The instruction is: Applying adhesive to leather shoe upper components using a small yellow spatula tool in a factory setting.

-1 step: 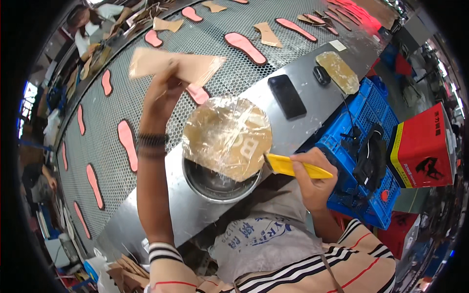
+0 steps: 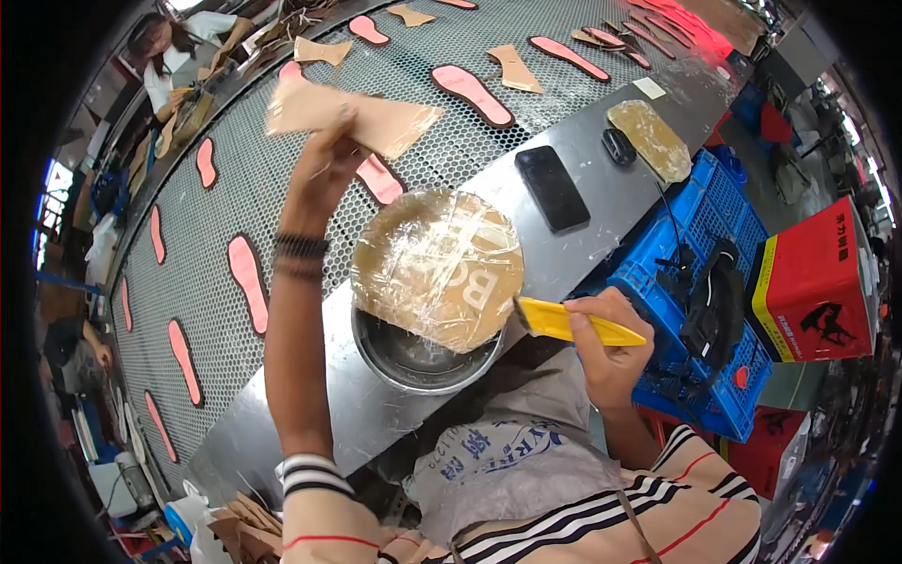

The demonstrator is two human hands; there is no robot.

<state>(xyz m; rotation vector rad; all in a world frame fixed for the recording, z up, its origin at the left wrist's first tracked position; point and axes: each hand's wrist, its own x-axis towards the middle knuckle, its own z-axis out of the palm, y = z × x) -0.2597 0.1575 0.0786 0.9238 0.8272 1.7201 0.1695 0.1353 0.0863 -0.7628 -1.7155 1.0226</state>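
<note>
My left hand is raised over the perforated mesh surface and pinches a tan bow-tie-shaped sheet piece, slightly blurred. My right hand grips a yellow-handled brush. Its dark tip is right beside the edge of a round cardboard lid wrapped in shiny clear film. Beneath this lid is a round metal pot, covered over most of its mouth and showing its inside only at the near side. Several pink insoles with dark rims lie spread on the mesh.
Along the metal ledge lie a black phone, a small black case and a film-wrapped block. Right of it are a blue crate and a red-and-yellow tin. Another person works at far left.
My left hand has shifted slightly right with the tan piece. The right hand and brush have barely moved, a touch to the right.
</note>
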